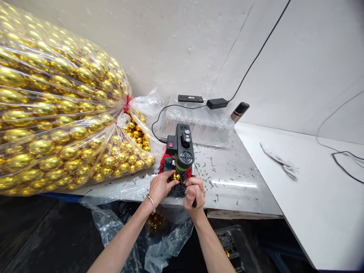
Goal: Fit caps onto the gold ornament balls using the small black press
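Observation:
My left hand (160, 186), with a bracelet at its wrist, closes its thumb and fingers around a shiny gold ball (176, 176). The ball is right under the green-ringed lower end of a black tabletop machine (184, 146) with round vents, knobs and a red switch. On the right, my right hand (195, 195) is curled round a black handle (194, 203) whose end shows below the fist. Whether the handle joins the machine is hidden. Black scraps and red material lie around the machine's base.
Large clear bags of gold balls (65, 113) fill the left. Behind the machine are a clear plastic tray (196, 123), a black power adapter (217, 103) and a spray can (239, 112). A glove (280, 161) lies on the white table (313, 197). Plastic sheeting (167, 246) hangs below.

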Available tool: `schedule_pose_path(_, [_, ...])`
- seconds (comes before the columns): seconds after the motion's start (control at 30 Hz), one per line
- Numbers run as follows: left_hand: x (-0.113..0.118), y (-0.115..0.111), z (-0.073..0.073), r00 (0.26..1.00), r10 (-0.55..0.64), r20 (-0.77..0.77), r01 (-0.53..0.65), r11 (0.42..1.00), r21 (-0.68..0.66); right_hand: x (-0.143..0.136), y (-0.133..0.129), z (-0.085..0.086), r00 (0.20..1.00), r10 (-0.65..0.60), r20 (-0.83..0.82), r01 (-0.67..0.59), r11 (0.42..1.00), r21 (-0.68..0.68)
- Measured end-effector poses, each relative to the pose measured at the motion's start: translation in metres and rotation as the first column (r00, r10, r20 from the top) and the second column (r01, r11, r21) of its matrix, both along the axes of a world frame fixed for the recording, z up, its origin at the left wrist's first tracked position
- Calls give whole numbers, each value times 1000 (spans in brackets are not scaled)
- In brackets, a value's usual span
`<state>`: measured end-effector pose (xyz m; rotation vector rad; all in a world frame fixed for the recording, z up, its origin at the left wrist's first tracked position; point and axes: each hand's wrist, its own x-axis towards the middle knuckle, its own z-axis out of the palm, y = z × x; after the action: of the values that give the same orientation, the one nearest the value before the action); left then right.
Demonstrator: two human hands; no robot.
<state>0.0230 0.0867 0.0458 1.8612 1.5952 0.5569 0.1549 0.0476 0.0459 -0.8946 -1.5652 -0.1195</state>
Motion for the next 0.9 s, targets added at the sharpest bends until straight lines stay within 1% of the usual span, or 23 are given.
schedule_pose_path(0.13, [0,0,1,1000,-18,-18,18,1000,-1,-1,3,-11,999,-4,-35,4,1000,3])
schedule_pose_path(0.2, [-1,-1,2,1000,-17,-24,17,1000,-2,-1,3,-15,1000,11,15,-11,1000,13])
schedule_pose_path(0.27, [0,-1,3,1000,-15,-23,15,1000,1,0,2,-13,997,25,72,-27,999,28])
schedule_pose_path(0.3, [0,-1,2,1000,-16,-19,17,1000,3,0,1,-9,997,27,75,-29,999,26])
schedule_pose_path(0.37, [1,0,1,1000,-14,-1,14,1000,12,-1,-2,6,999,27,22,-26,1000,-16])
schedule_pose_path(0.43, [1,0,-1,999,0,43,-1,1000,31,-2,-6,29,998,36,-50,-40,996,-86])
schedule_pose_path(0.53, [-3,-7,-2,978,83,190,-92,995,39,-3,-9,64,993,27,-114,-46,985,-165])
schedule_pose_path(0.57, [-7,-14,-2,956,119,267,-126,992,11,-4,-10,73,992,26,-120,-50,979,-196])
schedule_pose_path(0.6, [-11,-22,-3,924,150,352,-143,989,-45,-4,-10,79,992,30,-122,-56,975,-216])
schedule_pose_path(0.63, [-16,-32,-5,882,175,438,-131,983,-128,-4,-10,83,992,34,-121,-61,972,-227])
schedule_pose_path(0.67, [-21,-44,-9,834,197,516,-86,969,-231,-4,-11,83,992,38,-117,-64,972,-227])
schedule_pose_path(0.7, [-26,-58,-15,784,225,578,-17,939,-343,-5,-11,82,993,39,-114,-64,974,-219])
schedule_pose_path(0.73, [-30,-71,-24,736,269,622,56,890,-452,-5,-11,80,993,36,-113,-59,976,-209])
schedule_pose_path(0.77, [-34,-84,-34,692,335,640,113,825,-553,-6,-11,76,993,30,-113,-52,979,-197])
schedule_pose_path(0.8, [-37,-96,-46,643,434,631,135,747,-651,-7,-11,73,993,24,-114,-45,981,-187])
schedule_pose_path(0.83, [-38,-106,-58,584,562,586,127,649,-750,-7,-11,70,993,18,-116,-39,983,-180])
schedule_pose_path(0.9, [-41,-120,-81,432,798,421,88,427,-900,-8,-12,67,993,12,-118,-32,985,-171])
